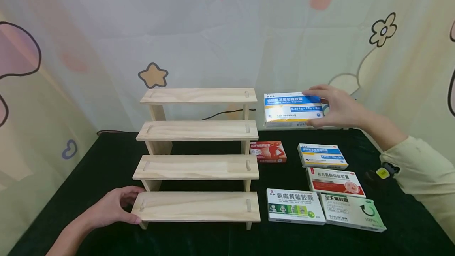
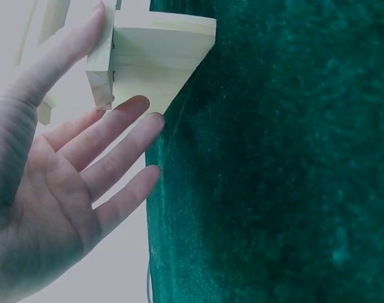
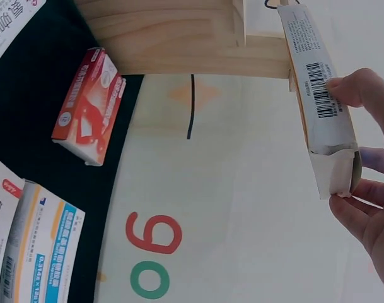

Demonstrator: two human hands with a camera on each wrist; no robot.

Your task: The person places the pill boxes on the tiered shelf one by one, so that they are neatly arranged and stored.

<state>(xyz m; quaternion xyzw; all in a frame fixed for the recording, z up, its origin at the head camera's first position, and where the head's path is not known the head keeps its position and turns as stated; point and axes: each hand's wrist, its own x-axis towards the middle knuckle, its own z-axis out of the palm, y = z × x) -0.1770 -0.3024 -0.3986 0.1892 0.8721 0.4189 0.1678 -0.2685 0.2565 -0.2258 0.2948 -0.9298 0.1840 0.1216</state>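
My right hand [image 1: 337,106] grips one end of a white-and-blue medicine box [image 1: 284,110], thumb below and fingers above. The box is raised in the air to the right of the top step of a wooden stepped stand [image 1: 197,206]. In the right wrist view, the barcode side of the box faces the camera, with the thumb pressed on it. At the stand's lowest step, my left hand [image 1: 110,208] holds the left end between thumb and index finger. Its other fingers [image 2: 125,148] extend loosely past the board, as the left wrist view shows.
Right of the stand, a red medicine box [image 1: 270,152] lies on the dark green cloth [image 1: 106,161]. Nearer are another blue-and-white box [image 1: 322,156], a red-and-white box [image 1: 335,181], a green-and-white box [image 1: 295,206] and a pale green box [image 1: 352,212]. A patterned curtain [image 1: 213,42] hangs behind.
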